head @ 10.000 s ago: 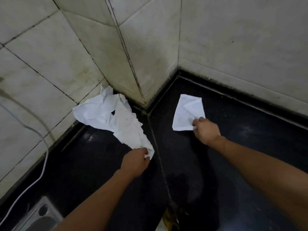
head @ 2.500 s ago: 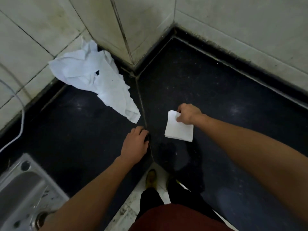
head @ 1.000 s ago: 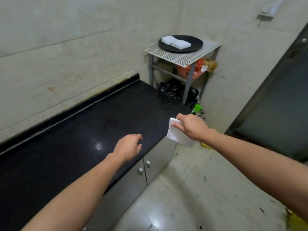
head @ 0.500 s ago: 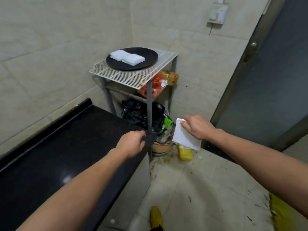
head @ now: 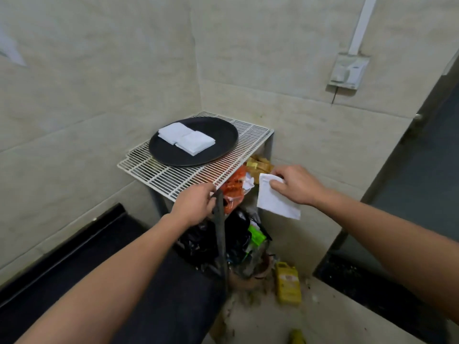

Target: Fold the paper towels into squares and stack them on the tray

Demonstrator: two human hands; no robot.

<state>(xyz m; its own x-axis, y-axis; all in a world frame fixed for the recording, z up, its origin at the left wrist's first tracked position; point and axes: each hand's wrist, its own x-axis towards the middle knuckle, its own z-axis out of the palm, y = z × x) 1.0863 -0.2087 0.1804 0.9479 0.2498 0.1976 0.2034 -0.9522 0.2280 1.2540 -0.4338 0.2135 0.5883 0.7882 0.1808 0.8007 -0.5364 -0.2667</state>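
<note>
Pinching a folded white paper towel (head: 277,202) by its upper edge, the right hand (head: 296,186) holds the soft, flat square in the air just right of the white wire rack (head: 171,176). A round, smooth black tray (head: 223,135) on the rack carries two folded squares (head: 196,142), side by side and touching. The left hand (head: 196,203) curls at the rack's near corner post; I cannot tell whether it grips.

A home kitchen: tiled walls (head: 99,70), black countertop (head: 124,256), wire rack (head: 178,175) over groceries.
</note>
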